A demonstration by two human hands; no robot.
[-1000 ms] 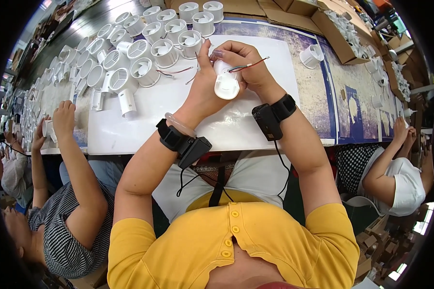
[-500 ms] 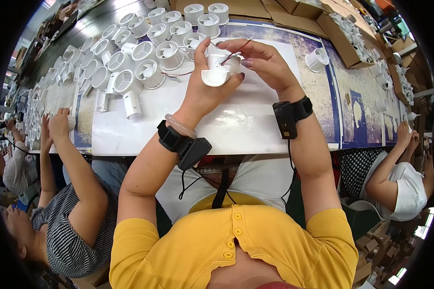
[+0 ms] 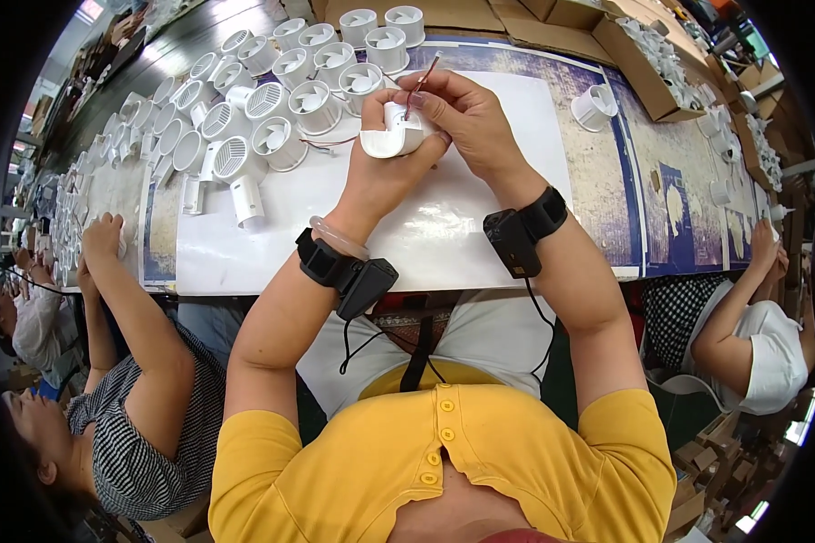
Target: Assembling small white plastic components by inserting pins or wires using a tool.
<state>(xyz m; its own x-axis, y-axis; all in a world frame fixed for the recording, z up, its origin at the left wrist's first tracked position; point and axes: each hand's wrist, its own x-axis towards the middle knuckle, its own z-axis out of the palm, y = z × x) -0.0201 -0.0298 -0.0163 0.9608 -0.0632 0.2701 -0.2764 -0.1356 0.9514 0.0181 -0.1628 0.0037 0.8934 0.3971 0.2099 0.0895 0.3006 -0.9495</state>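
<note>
My left hand [image 3: 378,176] is wrapped round a white plastic fan housing [image 3: 391,143], whose curved, open-ended part faces me. Above it, my right hand [image 3: 473,125] pinches a thin bundle of red and dark wires [image 3: 424,80] that comes out of the housing. The wire ends stick up past my fingertips. Part of the housing is hidden behind my fingers. Just left of my left hand stands a white round fan unit [image 3: 279,143], its red and dark leads [image 3: 330,145] trailing across the white work sheet [image 3: 480,240].
Many white fan units [image 3: 267,98] crowd the table's left and far side. One more fan unit [image 3: 594,109] stands apart at the right. Behind it is a cardboard box [image 3: 638,77] of white parts. Co-workers sit at left [image 3: 145,425] and right [image 3: 743,353].
My right hand has closed in from spread fingers to a pinch on the wires, drawing them upward. The housing has shifted slightly left and turned in my left hand.
</note>
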